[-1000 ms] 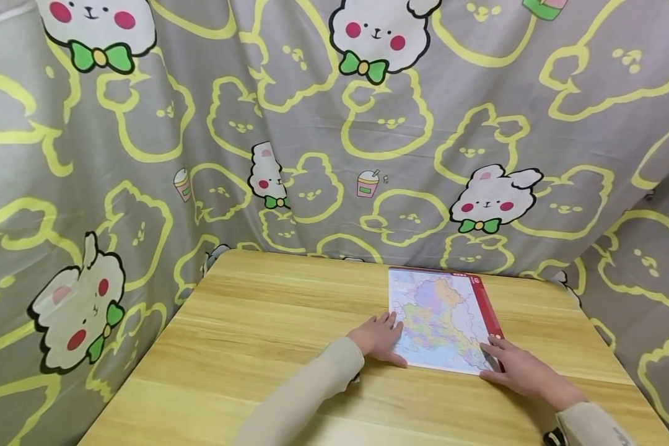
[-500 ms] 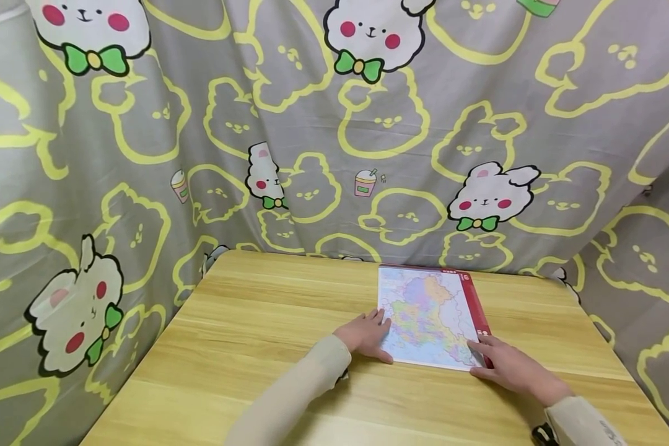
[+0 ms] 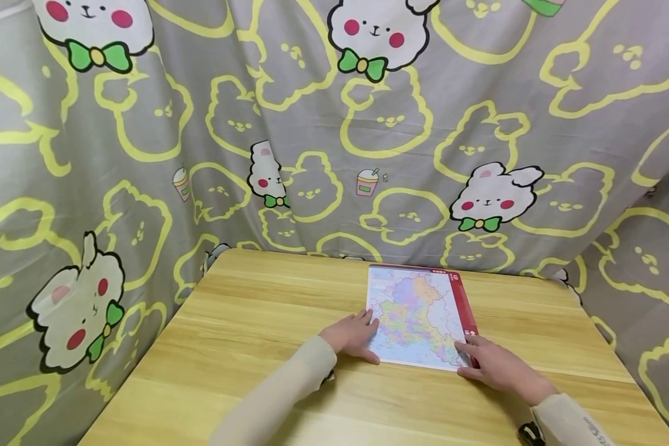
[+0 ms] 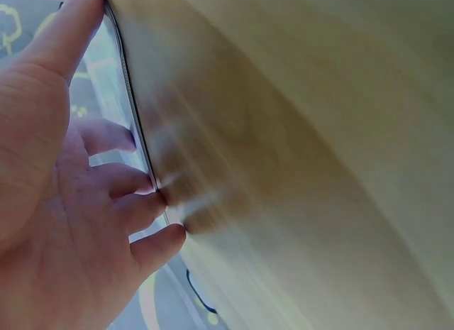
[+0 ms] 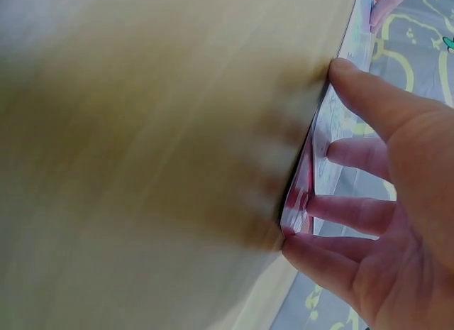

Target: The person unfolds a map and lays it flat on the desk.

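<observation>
A flat printed map [image 3: 418,316] with a red strip [image 3: 465,306] down its right side lies on the wooden table. At its lower left edge my left hand [image 3: 351,336] touches it, fingers spread and thumb by the near edge. My right hand [image 3: 502,365] rests on the lower right corner, some fingers on the map's face and the thumb at the near edge. In the left wrist view the left hand [image 4: 78,195] has fingertips along the map's thin edge. The right wrist view has the right hand [image 5: 383,223] with extended fingers against the map and its red strip.
The light wood table [image 3: 245,322] reaches to the curtain. A grey curtain [image 3: 306,118] with yellow outlines and white rabbit faces hangs behind and at both sides. The map's far edge lies close to the table's back edge.
The map has slid left along the table, with both hands moving left along with it. Their places on its edges look the same.
</observation>
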`<state>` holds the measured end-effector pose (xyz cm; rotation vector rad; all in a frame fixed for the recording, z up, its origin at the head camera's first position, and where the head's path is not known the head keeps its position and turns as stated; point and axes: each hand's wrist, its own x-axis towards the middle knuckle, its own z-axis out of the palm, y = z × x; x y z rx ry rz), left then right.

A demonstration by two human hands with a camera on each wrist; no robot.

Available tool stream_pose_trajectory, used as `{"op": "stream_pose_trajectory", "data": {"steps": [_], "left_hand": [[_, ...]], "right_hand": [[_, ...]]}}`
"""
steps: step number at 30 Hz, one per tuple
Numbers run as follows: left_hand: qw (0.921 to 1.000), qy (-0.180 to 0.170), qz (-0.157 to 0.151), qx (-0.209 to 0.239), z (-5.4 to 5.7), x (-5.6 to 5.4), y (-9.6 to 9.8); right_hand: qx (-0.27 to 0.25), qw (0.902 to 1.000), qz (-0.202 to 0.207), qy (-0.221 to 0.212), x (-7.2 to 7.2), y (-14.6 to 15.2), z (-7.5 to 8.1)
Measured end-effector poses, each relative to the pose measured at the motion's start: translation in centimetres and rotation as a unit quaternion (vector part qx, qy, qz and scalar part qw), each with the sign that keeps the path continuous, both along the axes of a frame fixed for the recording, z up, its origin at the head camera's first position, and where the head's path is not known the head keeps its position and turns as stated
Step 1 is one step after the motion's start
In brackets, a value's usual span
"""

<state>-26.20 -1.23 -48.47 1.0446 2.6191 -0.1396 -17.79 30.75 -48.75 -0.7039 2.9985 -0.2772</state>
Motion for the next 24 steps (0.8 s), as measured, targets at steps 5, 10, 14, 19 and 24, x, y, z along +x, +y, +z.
{"op": "stream_pose_trajectory", "data": {"steps": [5,10,14,19,24], "left_hand": [[1.0000,0.005,-0.004,-0.005,0.2,0.1,-0.8],[1.0000,-0.001,-0.003,-0.004,0.3,0.2,-1.8],[1.0000,-0.006,0.002,0.002,0.3,0.3,-2.6],[1.0000,-0.004,0.003,0.004,0.2,0.4,-3.4],[0.9999,-0.006,0.006,0.007,0.3,0.5,-4.0]], "right_hand": [[0.002,1.0000,0.003,-0.008,-0.1,-0.8,0.3],[0.012,0.9999,0.008,-0.010,-0.4,-1.5,0.2],[0.014,0.9998,0.014,-0.008,-0.6,-2.1,0.2],[0.014,0.9995,0.027,-0.003,-0.8,-2.8,0.3],[0.015,0.9993,0.035,-0.002,-0.9,-3.5,0.4]]}}
